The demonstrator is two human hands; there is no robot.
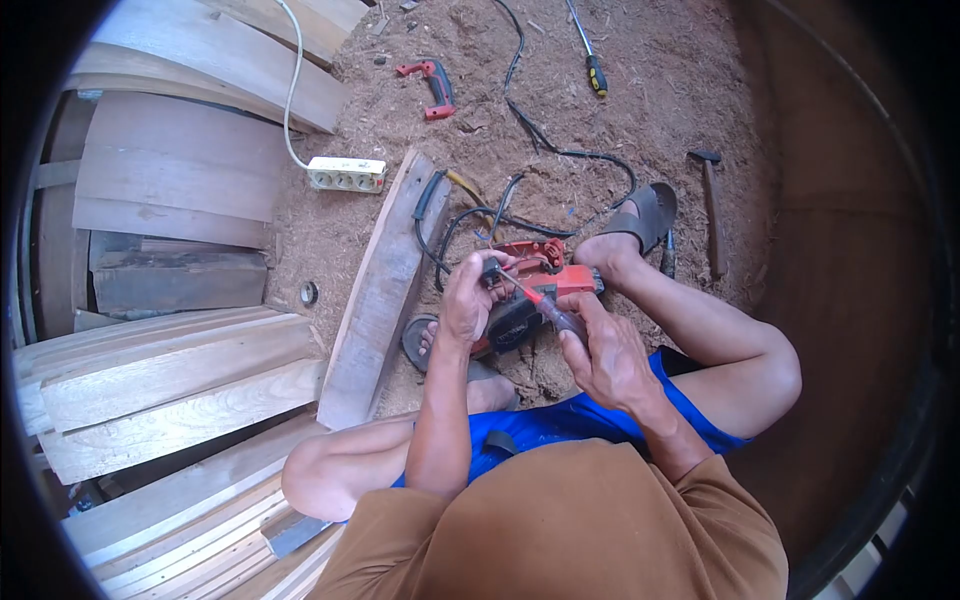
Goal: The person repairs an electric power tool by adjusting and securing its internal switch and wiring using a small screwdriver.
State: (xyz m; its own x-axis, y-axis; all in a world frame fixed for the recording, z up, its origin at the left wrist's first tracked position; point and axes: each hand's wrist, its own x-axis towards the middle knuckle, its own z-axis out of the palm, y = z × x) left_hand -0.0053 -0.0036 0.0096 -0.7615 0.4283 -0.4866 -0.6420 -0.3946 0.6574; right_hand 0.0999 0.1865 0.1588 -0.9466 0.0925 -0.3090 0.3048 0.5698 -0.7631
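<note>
1. Left hand's point(468, 302) grip pinches a black block point(490, 271).
2. Right hand's point(610, 362) grip wraps the screwdriver point(562, 316), tip at the block.
3. Tool point(574, 281): 12 o'clock, between the feet point(611, 252).
4. Seemingly done: shell point(438, 90) off, 11 o'clock from tool.
5. Left: block, shell not yet fitted.

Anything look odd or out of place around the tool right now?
Yes: the red power tool looks opened up beside the left hand. A red-and-black handle piece lies apart on the sawdust-covered ground, which is odd, since it seems to belong to that tool. Whether anything is damaged, I can't tell.
</note>
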